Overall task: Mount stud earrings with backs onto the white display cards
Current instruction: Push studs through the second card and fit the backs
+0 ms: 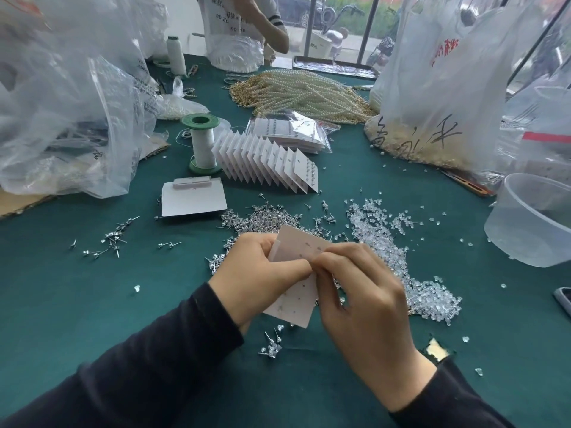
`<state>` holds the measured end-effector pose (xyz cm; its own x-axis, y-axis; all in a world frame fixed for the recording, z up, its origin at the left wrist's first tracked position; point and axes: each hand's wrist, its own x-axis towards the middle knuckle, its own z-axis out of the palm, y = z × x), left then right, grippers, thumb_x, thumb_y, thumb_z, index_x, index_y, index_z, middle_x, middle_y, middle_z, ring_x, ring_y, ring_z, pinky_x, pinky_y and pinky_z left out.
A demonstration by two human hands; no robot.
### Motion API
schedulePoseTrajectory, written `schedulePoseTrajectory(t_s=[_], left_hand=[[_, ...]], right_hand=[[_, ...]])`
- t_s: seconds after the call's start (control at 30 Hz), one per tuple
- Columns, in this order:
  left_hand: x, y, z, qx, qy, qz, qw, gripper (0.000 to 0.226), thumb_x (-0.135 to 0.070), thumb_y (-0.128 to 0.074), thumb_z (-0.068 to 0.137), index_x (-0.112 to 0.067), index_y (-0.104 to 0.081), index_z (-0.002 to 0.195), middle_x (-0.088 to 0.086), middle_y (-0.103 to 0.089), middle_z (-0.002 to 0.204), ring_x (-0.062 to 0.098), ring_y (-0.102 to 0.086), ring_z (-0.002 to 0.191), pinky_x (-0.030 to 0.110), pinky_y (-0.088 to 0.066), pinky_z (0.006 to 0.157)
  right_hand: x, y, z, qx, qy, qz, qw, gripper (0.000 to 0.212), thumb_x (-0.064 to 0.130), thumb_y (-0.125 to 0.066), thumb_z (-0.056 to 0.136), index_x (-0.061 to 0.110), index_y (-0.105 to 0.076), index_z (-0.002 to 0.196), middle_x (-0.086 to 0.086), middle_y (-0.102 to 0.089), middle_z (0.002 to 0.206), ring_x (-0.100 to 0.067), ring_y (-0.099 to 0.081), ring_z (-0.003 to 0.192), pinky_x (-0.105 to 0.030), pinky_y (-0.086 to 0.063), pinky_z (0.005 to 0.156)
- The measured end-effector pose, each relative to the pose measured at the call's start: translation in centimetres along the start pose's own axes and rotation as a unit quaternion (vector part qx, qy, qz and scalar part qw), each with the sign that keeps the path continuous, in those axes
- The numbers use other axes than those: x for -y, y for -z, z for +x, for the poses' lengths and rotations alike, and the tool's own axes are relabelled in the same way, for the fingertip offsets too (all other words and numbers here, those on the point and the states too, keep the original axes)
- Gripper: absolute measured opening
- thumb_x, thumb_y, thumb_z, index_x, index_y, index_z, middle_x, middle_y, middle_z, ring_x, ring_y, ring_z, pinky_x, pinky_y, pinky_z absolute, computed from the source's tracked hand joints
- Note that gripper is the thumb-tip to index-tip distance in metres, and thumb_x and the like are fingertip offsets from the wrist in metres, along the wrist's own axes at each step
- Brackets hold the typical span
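One white display card (295, 304) is held above the desk (92, 288), gripped by the left hand (262, 267) and pinched mid-card by the right hand (361, 291). It is judged partly filled. A row of finished cards (268, 162) is stood behind; heaps of loose studs (265, 214) and clear backs (380, 230) lie unmounted.

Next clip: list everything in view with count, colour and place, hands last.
held card: one, white, between both hands
finished cards: one fanned row, white, mid-table
blank cards: one stack, white, left of that row
stud earrings: many, silver, scattered beyond the hands
earring backs: many, clear, piled at right
spool: one, green, white thread, beside the row
pearl strands: one heap, cream, far side
tub: one, clear, right edge
plastic bags: several, clear, left and right
table: one, dark green cover
left hand: grips the held card's left edge
right hand: pinches at the held card's middle
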<state>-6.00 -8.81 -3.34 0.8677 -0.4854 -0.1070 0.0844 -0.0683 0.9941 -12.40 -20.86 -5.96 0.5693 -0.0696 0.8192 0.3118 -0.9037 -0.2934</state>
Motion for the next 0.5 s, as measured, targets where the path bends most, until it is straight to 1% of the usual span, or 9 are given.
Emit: schedulePoseTrajectory(t_s=[0.07, 0.13, 0.17, 0.2, 0.23, 0.3, 0.33, 0.37, 0.5], left_hand=[[-0.9, 0.3, 0.2, 0.058, 0.061, -0.023, 0.996, 0.021, -0.018, -0.071, 0.056, -0.004, -0.066, 0.07, 0.008, -0.066, 0.067, 0.018, -0.061, 0.059, 0.028, -0.051, 0.059], [-2.0, 1.4, 0.6, 0.102, 0.115, -0.073, 0.985, 0.033, -0.034, -0.076, 0.057, -0.007, -0.067, 0.073, 0.004, -0.069, 0.065, 0.015, -0.064, 0.058, 0.025, -0.053, 0.057], [-2.1, 2.3, 1.0, 0.083, 0.098, -0.059, 0.99, 0.036, -0.042, -0.067, 0.063, -0.009, -0.067, 0.078, 0.002, -0.071, 0.066, 0.014, -0.065, 0.059, 0.024, -0.054, 0.056], [-1.9, 3.4, 1.6, 0.027, 0.049, 0.02, 0.998, 0.033, -0.041, -0.062, 0.073, -0.011, -0.068, 0.083, 0.0, -0.071, 0.069, 0.014, -0.064, 0.062, 0.02, -0.053, 0.056], [-1.5, 4.7, 2.3, -0.066, -0.007, 0.148, 0.987, 0.024, -0.034, -0.062, 0.08, -0.011, -0.069, 0.084, -0.003, -0.07, 0.07, 0.013, -0.062, 0.064, 0.018, -0.049, 0.059], [-0.7, 7.0, 3.4, -0.254, -0.069, 0.385, 0.884, 0.011, -0.019, -0.065, 0.081, -0.011, -0.073, 0.082, 0.001, -0.071, 0.075, 0.017, -0.061, 0.07, 0.02, -0.044, 0.067], [-0.3, 7.8, 3.9, -0.281, -0.064, 0.431, 0.855, 0.01, -0.018, -0.067, 0.078, -0.011, -0.074, 0.081, 0.005, -0.072, 0.08, 0.022, -0.062, 0.076, 0.022, -0.044, 0.073], [0.1, 8.1, 4.4, -0.272, -0.044, 0.452, 0.848, 0.011, -0.019, -0.069, 0.077, -0.011, -0.074, 0.081, 0.008, -0.073, 0.083, 0.025, -0.063, 0.082, 0.025, -0.044, 0.078], [1.3, 8.1, 5.4, -0.233, -0.005, 0.477, 0.847, 0.02, -0.028, -0.071, 0.076, -0.012, -0.074, 0.087, 0.009, -0.072, 0.093, 0.027, -0.062, 0.093, 0.031, -0.046, 0.088]], right_hand=[[-0.5, 0.0, 0.2, -0.003, -0.027, 0.027, 0.999, 0.011, 0.003, -0.06, 0.083, -0.002, -0.068, 0.076, -0.009, -0.064, 0.077, -0.016, -0.058, 0.074, -0.017, -0.047, 0.073], [-1.1, 0.2, 0.4, -0.019, -0.077, 0.079, 0.994, 0.006, 0.0, -0.062, 0.081, -0.001, -0.067, 0.077, -0.006, -0.063, 0.077, -0.01, -0.057, 0.074, -0.016, -0.047, 0.071], [-1.3, 0.3, 0.6, -0.027, -0.108, 0.113, 0.987, 0.004, -0.001, -0.063, 0.08, 0.001, -0.066, 0.078, -0.004, -0.062, 0.078, -0.008, -0.057, 0.073, -0.016, -0.048, 0.07], [-1.5, 0.5, 0.7, -0.031, -0.135, 0.145, 0.98, 0.005, 0.0, -0.063, 0.079, 0.004, -0.066, 0.08, 0.0, -0.061, 0.079, -0.006, -0.057, 0.074, -0.015, -0.048, 0.069], [-1.7, 0.7, 0.9, -0.033, -0.154, 0.168, 0.973, 0.007, 0.001, -0.063, 0.079, 0.007, -0.065, 0.082, 0.002, -0.061, 0.081, -0.005, -0.057, 0.074, -0.014, -0.048, 0.069], [-1.7, 1.0, 0.9, -0.028, -0.169, 0.189, 0.967, 0.01, 0.004, -0.062, 0.079, 0.013, -0.064, 0.083, 0.005, -0.061, 0.083, -0.004, -0.058, 0.074, -0.011, -0.047, 0.068], [-1.6, 1.1, 0.8, -0.023, -0.175, 0.201, 0.964, 0.012, 0.005, -0.062, 0.079, 0.016, -0.063, 0.083, 0.005, -0.062, 0.083, -0.004, -0.059, 0.074, -0.012, -0.047, 0.067], [-1.4, 1.2, 0.7, -0.018, -0.182, 0.218, 0.959, 0.014, 0.005, -0.062, 0.079, 0.019, -0.063, 0.083, 0.004, -0.062, 0.081, -0.006, -0.059, 0.073, -0.013, -0.047, 0.066], [-0.8, 1.5, 0.7, 0.006, -0.218, 0.277, 0.936, 0.019, 0.008, -0.062, 0.079, 0.027, -0.063, 0.081, 0.009, -0.063, 0.078, -0.009, -0.058, 0.065, -0.013, -0.046, 0.059]])
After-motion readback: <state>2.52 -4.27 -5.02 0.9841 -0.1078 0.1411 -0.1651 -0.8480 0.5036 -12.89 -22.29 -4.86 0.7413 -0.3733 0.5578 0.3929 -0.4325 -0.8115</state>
